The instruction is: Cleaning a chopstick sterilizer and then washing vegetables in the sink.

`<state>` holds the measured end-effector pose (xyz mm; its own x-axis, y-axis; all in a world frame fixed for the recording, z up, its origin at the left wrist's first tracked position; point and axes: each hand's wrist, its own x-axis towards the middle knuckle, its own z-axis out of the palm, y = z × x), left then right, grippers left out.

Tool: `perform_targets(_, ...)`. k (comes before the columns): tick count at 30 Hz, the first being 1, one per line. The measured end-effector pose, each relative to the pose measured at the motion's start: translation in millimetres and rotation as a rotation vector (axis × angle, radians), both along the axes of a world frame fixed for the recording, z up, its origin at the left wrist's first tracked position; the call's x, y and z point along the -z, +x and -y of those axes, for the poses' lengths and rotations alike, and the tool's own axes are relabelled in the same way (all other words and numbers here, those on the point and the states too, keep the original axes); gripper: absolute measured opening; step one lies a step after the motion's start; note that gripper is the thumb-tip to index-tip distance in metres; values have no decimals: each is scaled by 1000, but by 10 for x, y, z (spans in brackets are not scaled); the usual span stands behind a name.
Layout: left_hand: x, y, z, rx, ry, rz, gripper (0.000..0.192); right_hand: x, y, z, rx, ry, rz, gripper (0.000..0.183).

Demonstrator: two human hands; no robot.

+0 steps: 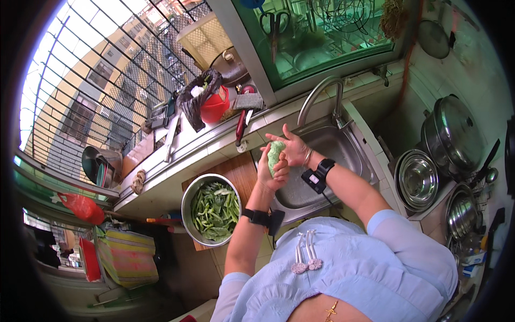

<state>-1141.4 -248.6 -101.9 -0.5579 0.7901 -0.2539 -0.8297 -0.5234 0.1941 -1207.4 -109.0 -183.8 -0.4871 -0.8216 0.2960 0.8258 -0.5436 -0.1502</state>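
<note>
My left hand [271, 175] is closed around a crumpled light green cloth [275, 155], which sticks out above the fist. Just behind it, my right hand [297, 147] has its fingers spread and grips nothing; whether its palm touches the cloth cannot be made out. Both hands are over the left edge of a stainless steel sink [334, 149], below the curved faucet [320, 90]. To the left, a steel pot [184, 209] full of cut leafy green vegetables [215, 211] rests on a wooden cutting board [245, 167].
On the windowsill lie a red-handled knife [240, 129], a grey scouring pad [248, 101], a red container [215, 108] with a black plastic bag [197, 96] beside it, and a cleaver-like blade [173, 135]. Steel bowls [416, 179] and a lidded pot [458, 133] crowd the right side.
</note>
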Motion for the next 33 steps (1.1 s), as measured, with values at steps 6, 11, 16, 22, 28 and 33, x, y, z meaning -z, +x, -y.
perform_targets(6, -120, 149, -101, -108, 371, 200, 50, -735, 323, 272, 502, 29, 164, 43)
perform_targets(11, -304, 132, -78, -149, 122, 168, 33, -610, 28, 96, 478, 48, 100, 34)
perform_targets(16, -133, 126, -109, -78, -544, 62, 19, -715, 48, 83, 466, 775, -29, 35)
perform_targets(22, 134, 96, -227, -5, -916, -189, 21, -465, -39, 119, 691, 1270, -353, 17)
perform_targets(28, 549, 81, -246, 68, -1362, -555, 25, -156, -10, 232, 750, 1633, -433, 16)
perform_targets(33, 718, 141, -363, 75, -1793, -1161, 28, 309, -117, 191, 769, 2027, -645, 19)
